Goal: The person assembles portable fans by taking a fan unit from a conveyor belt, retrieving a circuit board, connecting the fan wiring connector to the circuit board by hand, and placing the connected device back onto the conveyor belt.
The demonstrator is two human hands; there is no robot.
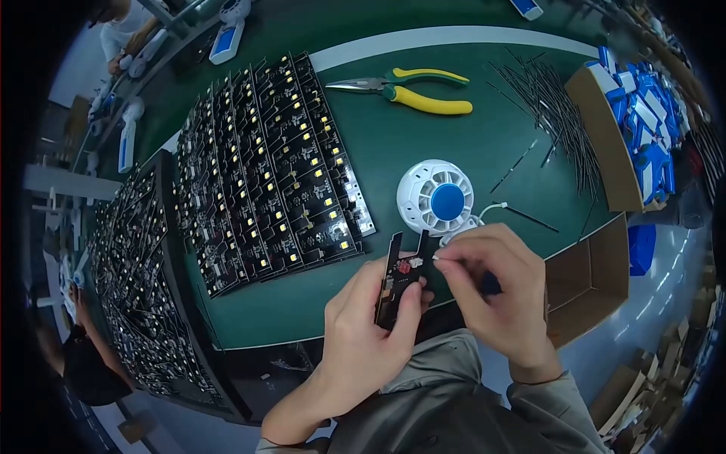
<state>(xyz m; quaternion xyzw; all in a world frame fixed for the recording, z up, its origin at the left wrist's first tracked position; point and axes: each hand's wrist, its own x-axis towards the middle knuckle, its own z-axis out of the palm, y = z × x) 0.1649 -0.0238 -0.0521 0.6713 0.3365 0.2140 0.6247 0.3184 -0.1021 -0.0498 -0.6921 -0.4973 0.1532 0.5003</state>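
Observation:
My left hand (363, 327) is wrapped round a small black circuit board (390, 293), tilted upright, with a red and a white connector (417, 262) on its face. Close to its right edge, my right hand (501, 284) pinches a small white plug (436, 258) between thumb and forefinger. I cannot tell whether plug and connector touch. Just beyond both hands, a white round fan head (411, 198) with a blue centre lies on the green table. A white cable (484, 213) curls beside it, near my right fingers.
Sheets of black circuit boards (265, 166) are stacked at left, beside a black tray (170, 265) of loose boards. Yellow-handled pliers (431, 107) lie at the back. Black cable ties (556, 113) spread near a box (605, 136) of blue-white parts. An open carton (590, 284) stands right. People work at left.

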